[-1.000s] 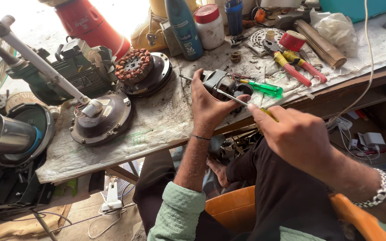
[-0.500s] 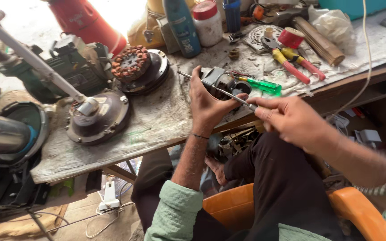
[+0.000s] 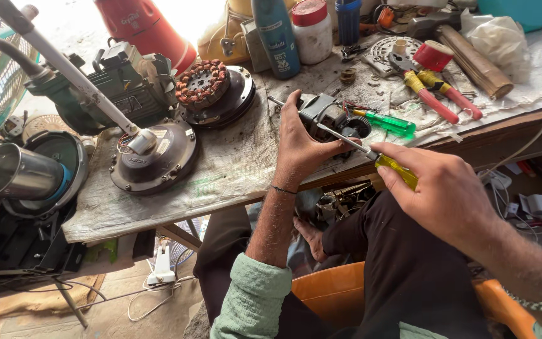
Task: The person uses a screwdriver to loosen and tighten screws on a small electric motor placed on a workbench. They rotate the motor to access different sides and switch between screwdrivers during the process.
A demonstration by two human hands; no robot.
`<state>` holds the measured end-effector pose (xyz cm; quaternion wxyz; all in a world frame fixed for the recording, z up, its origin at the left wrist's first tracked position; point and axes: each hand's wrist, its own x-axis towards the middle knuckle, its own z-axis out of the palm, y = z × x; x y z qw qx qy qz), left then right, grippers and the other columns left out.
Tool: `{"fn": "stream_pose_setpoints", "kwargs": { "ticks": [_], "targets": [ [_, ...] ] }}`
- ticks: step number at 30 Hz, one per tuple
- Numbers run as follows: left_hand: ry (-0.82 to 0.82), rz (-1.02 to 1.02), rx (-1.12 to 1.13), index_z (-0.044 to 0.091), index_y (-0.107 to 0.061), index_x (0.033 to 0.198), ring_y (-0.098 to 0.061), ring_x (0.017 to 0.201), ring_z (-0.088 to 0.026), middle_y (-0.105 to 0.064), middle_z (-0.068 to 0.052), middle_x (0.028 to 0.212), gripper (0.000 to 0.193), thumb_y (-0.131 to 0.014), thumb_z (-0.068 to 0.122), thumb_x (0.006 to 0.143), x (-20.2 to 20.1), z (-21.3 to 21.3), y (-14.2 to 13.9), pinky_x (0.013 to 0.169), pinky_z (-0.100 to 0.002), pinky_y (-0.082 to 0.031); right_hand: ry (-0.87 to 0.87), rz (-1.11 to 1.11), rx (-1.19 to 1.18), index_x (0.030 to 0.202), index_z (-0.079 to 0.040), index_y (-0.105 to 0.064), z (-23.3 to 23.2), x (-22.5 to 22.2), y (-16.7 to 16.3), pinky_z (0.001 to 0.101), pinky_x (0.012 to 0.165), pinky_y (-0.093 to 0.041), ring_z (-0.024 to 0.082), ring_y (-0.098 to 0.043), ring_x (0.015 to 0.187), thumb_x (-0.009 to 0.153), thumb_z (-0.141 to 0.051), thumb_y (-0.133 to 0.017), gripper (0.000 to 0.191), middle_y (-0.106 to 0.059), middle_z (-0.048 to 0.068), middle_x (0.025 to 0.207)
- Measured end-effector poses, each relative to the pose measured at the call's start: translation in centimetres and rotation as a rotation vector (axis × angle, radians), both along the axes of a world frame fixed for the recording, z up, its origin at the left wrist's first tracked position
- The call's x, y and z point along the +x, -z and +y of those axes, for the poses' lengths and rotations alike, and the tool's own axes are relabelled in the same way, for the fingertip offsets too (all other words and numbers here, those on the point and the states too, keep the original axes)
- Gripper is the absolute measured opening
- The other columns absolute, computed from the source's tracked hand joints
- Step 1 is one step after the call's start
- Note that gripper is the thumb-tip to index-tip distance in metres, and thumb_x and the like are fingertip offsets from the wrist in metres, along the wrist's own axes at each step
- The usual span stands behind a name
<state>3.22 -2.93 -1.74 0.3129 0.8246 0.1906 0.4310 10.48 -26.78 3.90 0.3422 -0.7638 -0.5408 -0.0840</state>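
Head view: the right hand (image 3: 446,194) has drawn nearer the tabletop's (image 3: 221,182) front edge, its fingers clamped on a yellow-handled screwdriver (image 3: 371,156) whose blade now reaches the small motor (image 3: 327,119), so the work goes on. The left hand (image 3: 302,141) stays wrapped around that motor; the blade's tip is hidden.

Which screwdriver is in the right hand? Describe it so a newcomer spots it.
Start at the workbench and find its near edge, where the left hand grips a small motor. The right hand holds the yellow-handled screwdriver, shaft angled onto that motor. The green-handled screwdriver lies loose on the bench behind it.
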Motion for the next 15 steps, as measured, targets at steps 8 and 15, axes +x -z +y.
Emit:
{"fn": "stream_pose_setpoints", "kwargs": {
  "ticks": [8,15],
  "targets": [
    [-0.195,0.209,0.065,-0.002,-0.029,0.155,-0.024,0.148,-0.051,-0.04,-0.026,0.153,0.145,-0.095,0.072,0.048,-0.4,-1.8,-1.1,0.118,-0.066,-0.023,0.107,-0.033,0.097,0.126,-0.011,-0.074,-1.1,0.4,0.2,0.0385,0.077,-0.058,0.028,-0.075,0.087,0.092,-0.021,-0.074,0.036,-0.077,0.014,0.104],
    [-0.255,0.214,0.275,-0.005,-0.03,0.153,-0.026,0.148,-0.052,-0.037,-0.035,0.15,0.142,-0.091,0.078,0.055,-0.3,-2.8,-1.6,0.118,-0.07,-0.02,0.11,-0.009,0.144,0.124,-0.01,-0.074,-1.2,1.2,0.8,0.0378,0.08,-0.058,0.027,-0.076,0.092,0.092,-0.019,-0.075,0.033,-0.077,0.014,0.107]
  ]
}}
